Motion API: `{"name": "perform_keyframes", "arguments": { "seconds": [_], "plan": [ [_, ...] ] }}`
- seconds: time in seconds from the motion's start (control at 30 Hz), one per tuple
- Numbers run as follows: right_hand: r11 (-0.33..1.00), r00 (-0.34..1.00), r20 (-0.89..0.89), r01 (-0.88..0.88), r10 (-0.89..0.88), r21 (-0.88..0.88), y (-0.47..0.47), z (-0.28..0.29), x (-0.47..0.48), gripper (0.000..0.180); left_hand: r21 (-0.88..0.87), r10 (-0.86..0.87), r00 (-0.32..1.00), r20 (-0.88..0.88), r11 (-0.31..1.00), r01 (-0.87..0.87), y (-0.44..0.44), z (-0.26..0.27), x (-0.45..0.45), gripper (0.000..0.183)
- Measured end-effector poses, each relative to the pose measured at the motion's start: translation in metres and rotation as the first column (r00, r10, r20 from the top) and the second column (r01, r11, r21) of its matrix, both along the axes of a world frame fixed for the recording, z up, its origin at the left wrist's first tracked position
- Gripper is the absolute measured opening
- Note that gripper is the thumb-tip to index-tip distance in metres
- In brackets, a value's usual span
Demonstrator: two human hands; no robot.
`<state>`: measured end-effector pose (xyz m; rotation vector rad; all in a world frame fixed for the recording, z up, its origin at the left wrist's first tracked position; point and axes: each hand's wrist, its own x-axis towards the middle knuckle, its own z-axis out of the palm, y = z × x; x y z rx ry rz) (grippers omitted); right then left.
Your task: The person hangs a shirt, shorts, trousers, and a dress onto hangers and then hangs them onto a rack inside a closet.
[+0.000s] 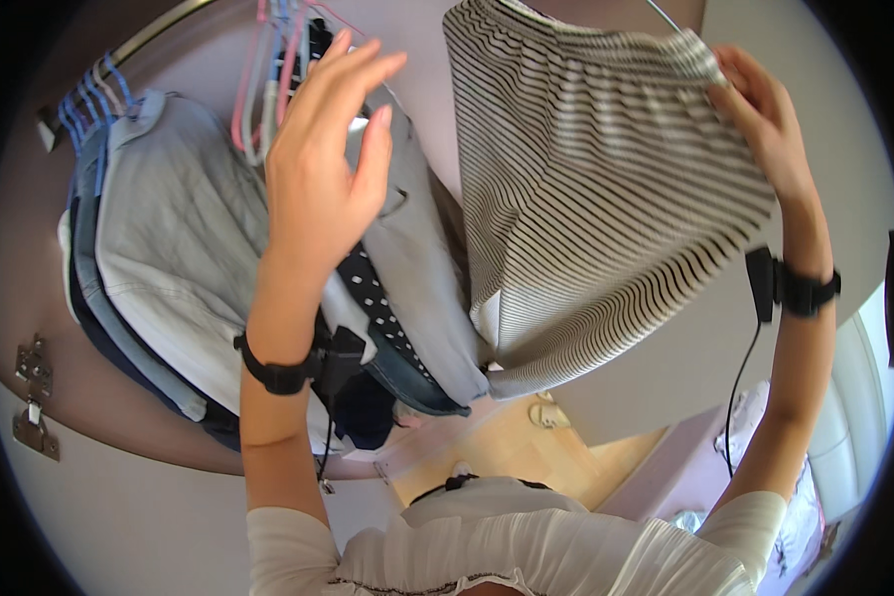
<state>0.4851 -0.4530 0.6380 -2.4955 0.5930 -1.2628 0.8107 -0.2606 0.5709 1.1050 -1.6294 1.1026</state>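
Observation:
A black-and-white striped garment point(566, 194) with a gathered elastic waistband hangs in front of me, its top edge near the upper rim of the view. My right hand point(763, 119) grips the right end of that waistband, thumb in front. A thin metal rod, perhaps part of a hanger, shows just above it. Raised and empty, my left hand point(331, 149) has its fingers apart. Behind it are pink, grey and blue hangers point(268, 82) and a grey garment point(425, 246). Below the left wrist a black garment with white dots point(376, 298) is partly covered.
At the left, a grey jacket point(179, 201) and several other clothes hang from a metal rail point(153, 33) inside a wardrobe. A door hinge point(36, 402) sits low on the left. A pale panel point(618, 395) stands at the right. Shoes point(547, 415) rest on the wooden floor point(484, 447).

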Motion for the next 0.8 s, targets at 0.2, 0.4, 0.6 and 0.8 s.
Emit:
{"name": "perform_keyframes", "arguments": {
  "seconds": [0.2,0.4,0.6,0.8],
  "plan": [
    [0.978,0.978,-0.042,0.206,-0.206,0.011,0.078,-0.073,-0.145,0.029,0.264,-0.239,0.971,0.026,0.938,0.224,-0.085,-0.004,-0.074,0.04],
    [0.843,0.838,-0.13,0.537,-0.53,0.026,0.138,-0.138,-0.301,0.028,0.781,-0.538,0.674,-0.507,0.045,0.623,-0.14,-0.044,-0.186,0.026],
    [0.457,0.547,-0.376,0.835,-0.748,0.306,0.17,-0.231,-0.424,0.021,0.822,-0.759,0.561,-0.33,0.062,0.566,-0.159,-0.111,-0.373,0.022],
    [-0.234,-0.192,0.153,0.911,-0.969,-0.341,0.287,-0.204,-0.499,0.012,0.229,-0.908,0.296,-0.296,0.233,0.945,-0.161,-0.121,-0.46,0.028]
  ]
}}
